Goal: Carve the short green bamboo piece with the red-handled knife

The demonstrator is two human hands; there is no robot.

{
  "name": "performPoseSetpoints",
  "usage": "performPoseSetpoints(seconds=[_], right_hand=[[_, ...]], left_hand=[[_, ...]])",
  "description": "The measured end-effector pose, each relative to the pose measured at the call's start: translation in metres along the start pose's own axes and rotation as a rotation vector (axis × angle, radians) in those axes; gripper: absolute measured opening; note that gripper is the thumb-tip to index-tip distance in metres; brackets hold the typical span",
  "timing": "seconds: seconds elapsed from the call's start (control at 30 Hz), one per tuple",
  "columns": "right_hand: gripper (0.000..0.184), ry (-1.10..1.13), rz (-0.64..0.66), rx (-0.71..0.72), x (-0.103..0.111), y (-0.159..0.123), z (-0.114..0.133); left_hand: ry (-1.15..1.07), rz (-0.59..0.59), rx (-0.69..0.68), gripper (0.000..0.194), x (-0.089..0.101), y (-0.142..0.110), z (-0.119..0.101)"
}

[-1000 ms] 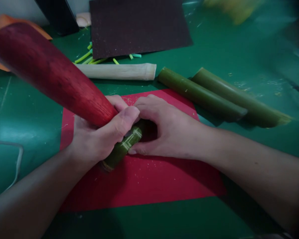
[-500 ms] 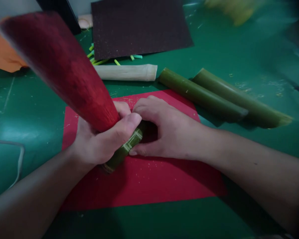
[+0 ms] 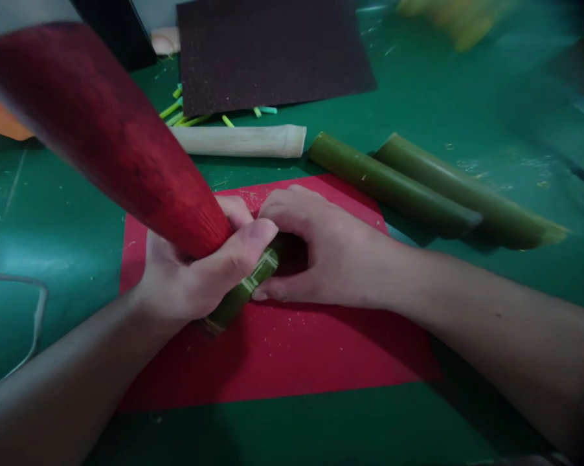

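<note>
My left hand (image 3: pixel 199 265) is closed around a thick red wooden-handled carving tool (image 3: pixel 146 162), its handle slanting up to the far left. The working end is hidden beneath my thumb, over a short green bamboo piece (image 3: pixel 226 310). Pale lines are cut into the bamboo's skin in a small pattern. My right hand (image 3: pixel 321 246) grips this bamboo from the right, thumb at its near side and fingers curled over the far end. Under both hands lies a red sheet (image 3: pixel 296 362) sprinkled with tiny pale shavings.
Two green bamboo lengths (image 3: pixel 393 188) lie to the right behind the sheet. A pale bamboo stick (image 3: pixel 253 140) is at the back, near a dark sheet (image 3: pixel 277 55) and bright green bits (image 3: pixel 173 109). A grey cord (image 3: pixel 42 304) runs along the left on the green tabletop (image 3: pixel 68 246).
The tool's handle swung upright and rightward, then tipped back a little to the left. My left thumb slid slightly forward over the bamboo. My right hand stayed in place.
</note>
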State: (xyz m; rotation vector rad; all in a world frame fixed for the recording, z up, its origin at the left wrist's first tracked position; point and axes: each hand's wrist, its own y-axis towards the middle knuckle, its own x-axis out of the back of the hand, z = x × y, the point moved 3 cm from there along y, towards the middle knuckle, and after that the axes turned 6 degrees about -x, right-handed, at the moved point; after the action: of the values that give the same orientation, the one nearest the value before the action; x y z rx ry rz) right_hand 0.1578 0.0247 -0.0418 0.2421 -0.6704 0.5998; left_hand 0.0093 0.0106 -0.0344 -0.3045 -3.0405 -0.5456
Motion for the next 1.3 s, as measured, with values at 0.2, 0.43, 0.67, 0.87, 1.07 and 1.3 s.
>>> performPoseSetpoints(seconds=[0.2,0.43,0.67,0.87,1.07,1.3], right_hand=[[0.032,0.007,0.005,0.019,-0.0003,0.0001,0.0006],[0.031,-0.017,0.011,0.001,0.0004,-0.0003,0.0022],[0.033,-0.004,0.012,0.021,-0.0007,-0.0002,0.0025],[0.027,-0.009,0.025,0.053,-0.0017,-0.001,0.0037],[0.03,-0.012,0.026,0.033,-0.0011,-0.0012,0.0024],[0.032,-0.019,0.049,0.078,0.0,0.0011,0.0031]], left_hand=[[0.008,0.031,-0.01,0.04,-0.0027,0.0016,-0.0006],[0.001,0.056,-0.031,0.038,-0.0011,0.0017,-0.0015],[0.017,0.055,-0.031,0.036,0.0018,0.0019,-0.0014],[-0.011,0.037,0.003,0.038,0.0022,0.0008,-0.0007],[-0.01,0.076,0.007,0.04,-0.0004,0.0025,0.0002],[-0.092,0.283,0.032,0.035,0.0006,0.0046,-0.0025]])
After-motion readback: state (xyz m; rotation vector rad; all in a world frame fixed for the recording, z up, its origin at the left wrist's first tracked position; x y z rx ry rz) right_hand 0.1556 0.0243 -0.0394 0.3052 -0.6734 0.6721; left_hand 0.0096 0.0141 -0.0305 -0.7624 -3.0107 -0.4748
